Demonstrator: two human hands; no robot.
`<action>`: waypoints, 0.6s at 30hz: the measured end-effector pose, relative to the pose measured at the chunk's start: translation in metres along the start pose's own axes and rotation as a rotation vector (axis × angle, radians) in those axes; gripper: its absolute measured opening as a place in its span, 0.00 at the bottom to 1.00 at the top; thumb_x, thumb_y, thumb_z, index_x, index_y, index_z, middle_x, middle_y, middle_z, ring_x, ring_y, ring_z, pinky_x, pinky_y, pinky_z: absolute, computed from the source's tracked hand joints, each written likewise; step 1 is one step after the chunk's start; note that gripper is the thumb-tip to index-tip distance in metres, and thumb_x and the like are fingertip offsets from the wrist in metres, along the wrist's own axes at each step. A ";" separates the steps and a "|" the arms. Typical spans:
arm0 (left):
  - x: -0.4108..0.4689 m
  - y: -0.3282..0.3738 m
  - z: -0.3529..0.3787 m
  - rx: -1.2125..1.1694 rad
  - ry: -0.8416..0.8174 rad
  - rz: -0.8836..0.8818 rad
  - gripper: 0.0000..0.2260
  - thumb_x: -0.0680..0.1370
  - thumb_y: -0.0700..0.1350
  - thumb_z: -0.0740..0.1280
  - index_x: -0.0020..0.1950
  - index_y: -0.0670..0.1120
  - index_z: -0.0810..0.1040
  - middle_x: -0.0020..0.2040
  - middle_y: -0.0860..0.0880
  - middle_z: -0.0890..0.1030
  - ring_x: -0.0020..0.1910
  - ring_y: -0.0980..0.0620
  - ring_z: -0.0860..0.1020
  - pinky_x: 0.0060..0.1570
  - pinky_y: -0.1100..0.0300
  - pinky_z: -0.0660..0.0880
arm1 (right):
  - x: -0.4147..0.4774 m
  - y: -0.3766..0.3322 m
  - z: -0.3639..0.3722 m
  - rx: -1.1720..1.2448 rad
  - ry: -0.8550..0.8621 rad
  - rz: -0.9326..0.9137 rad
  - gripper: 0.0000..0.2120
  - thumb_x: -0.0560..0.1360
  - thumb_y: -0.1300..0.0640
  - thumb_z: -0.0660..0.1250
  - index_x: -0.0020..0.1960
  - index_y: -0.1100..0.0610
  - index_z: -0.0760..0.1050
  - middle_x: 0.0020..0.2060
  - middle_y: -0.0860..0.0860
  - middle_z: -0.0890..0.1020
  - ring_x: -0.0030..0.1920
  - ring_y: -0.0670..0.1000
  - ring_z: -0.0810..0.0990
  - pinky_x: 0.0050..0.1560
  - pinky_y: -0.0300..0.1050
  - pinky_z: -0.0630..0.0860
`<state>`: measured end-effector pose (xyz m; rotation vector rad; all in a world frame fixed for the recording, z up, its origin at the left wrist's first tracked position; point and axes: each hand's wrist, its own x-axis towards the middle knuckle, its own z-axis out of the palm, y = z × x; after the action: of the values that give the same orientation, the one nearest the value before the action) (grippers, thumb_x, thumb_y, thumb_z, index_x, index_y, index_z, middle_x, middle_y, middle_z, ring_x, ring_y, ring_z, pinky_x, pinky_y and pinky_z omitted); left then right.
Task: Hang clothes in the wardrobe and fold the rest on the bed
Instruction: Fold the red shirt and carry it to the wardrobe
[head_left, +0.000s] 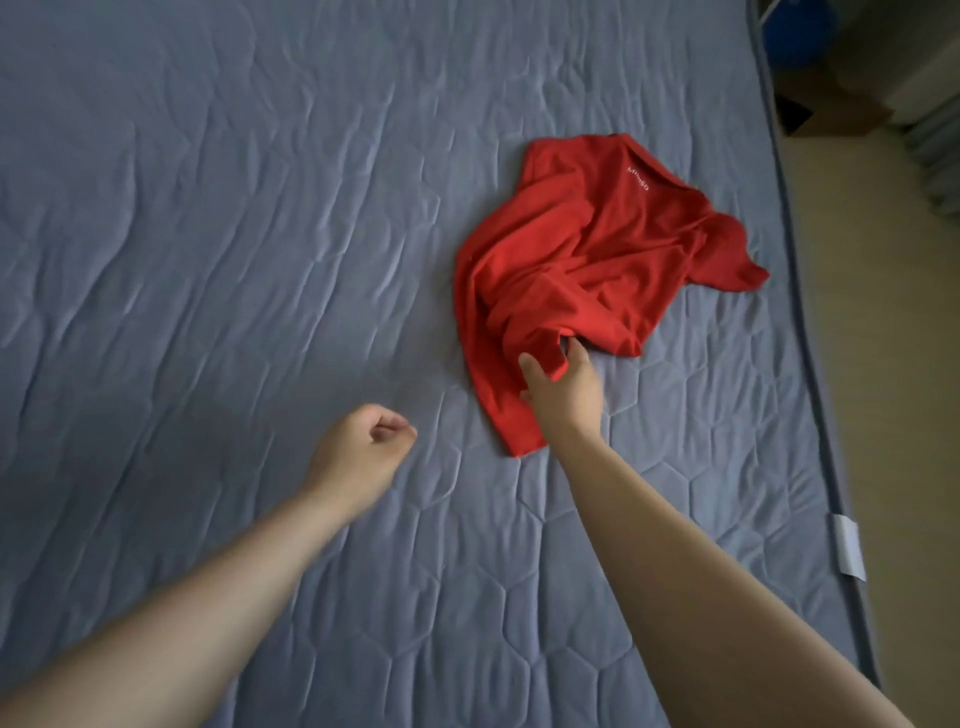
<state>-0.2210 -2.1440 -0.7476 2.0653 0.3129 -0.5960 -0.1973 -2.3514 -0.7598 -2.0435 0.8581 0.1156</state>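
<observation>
Item: one shirt (587, 249), lay crumpled near the bed's (260, 208) right edge; our right hand (563, 389) pinched its near fold, we judged to spread it for folding, while our left hand (363, 447) hung fisted, holding nothing, apart.

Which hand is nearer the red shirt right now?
Right. The right hand pinches the red shirt at its near edge; the left hand is a fist over the bed, apart, to its left.
</observation>
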 end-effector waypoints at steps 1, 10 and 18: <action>0.007 -0.006 0.003 -0.016 -0.005 0.001 0.02 0.76 0.42 0.69 0.43 0.46 0.79 0.42 0.44 0.82 0.46 0.42 0.81 0.52 0.46 0.77 | 0.007 -0.001 0.007 0.099 -0.003 0.036 0.15 0.76 0.53 0.68 0.60 0.57 0.71 0.49 0.56 0.82 0.40 0.56 0.84 0.52 0.55 0.79; 0.016 0.010 0.026 -0.285 -0.121 -0.118 0.19 0.72 0.62 0.68 0.41 0.45 0.75 0.43 0.41 0.82 0.41 0.46 0.80 0.47 0.50 0.79 | -0.079 0.077 -0.027 -0.006 -0.062 -0.125 0.13 0.72 0.61 0.61 0.29 0.56 0.65 0.22 0.47 0.68 0.26 0.43 0.65 0.30 0.50 0.63; -0.023 0.015 0.103 -0.069 -0.262 -0.227 0.30 0.63 0.50 0.80 0.60 0.46 0.72 0.49 0.46 0.81 0.37 0.51 0.80 0.33 0.61 0.77 | -0.174 0.146 -0.092 -0.079 -0.511 -0.068 0.09 0.68 0.62 0.61 0.32 0.51 0.73 0.24 0.44 0.72 0.28 0.39 0.68 0.32 0.42 0.67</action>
<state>-0.2639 -2.2387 -0.7712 1.8721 0.4106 -0.9699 -0.4391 -2.3831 -0.7400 -1.9799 0.4679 0.6129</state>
